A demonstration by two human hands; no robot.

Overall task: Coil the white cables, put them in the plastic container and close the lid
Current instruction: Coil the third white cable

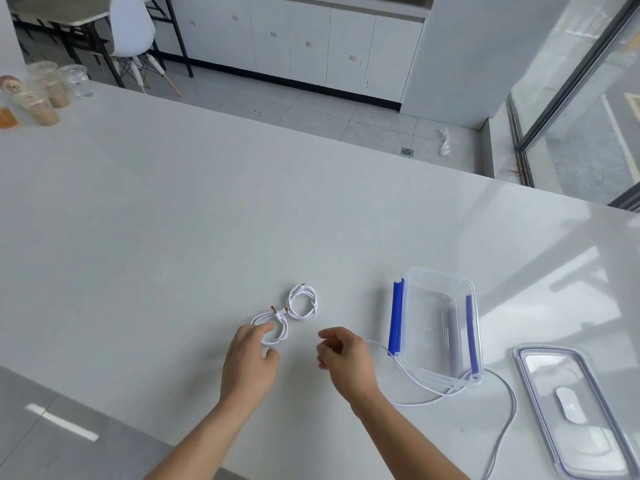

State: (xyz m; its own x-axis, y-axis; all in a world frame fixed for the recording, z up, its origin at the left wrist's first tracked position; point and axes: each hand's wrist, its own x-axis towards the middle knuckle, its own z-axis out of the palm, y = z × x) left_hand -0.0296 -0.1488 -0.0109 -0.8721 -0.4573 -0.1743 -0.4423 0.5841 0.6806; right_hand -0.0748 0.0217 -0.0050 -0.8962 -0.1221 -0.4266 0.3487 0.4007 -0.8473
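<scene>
White cables sit in three places on a pale table [207, 220]: two are wound into small rings near the middle, the near coil [284, 332] touching the far coil [314, 304], while a loose cable [415, 405] trails right and loops around the near end of the plastic container [440, 275]. The container stands open and holds nothing, its blue clips [396, 320] folded out. The lid [571, 414] lies flat on the table just to its right.

The left hand [249, 362] rests relaxed fingers on the near coil, thumb spread beside it, and does not visibly grip it. The right hand [346, 358] hovers with fingers curled. The loose cable runs out from behind that hand, which appears to pinch its end, though the contact itself is hidden.

Winding the third cable looks like the step in hand, so the job is likely past halfway on coiling, with packing and closing still ahead. Done well, the cable should first be drawn free of the container so it does not drag the light box. Even loops matching the finished rings, with the plug end tucked in, should stop it springing open.
</scene>
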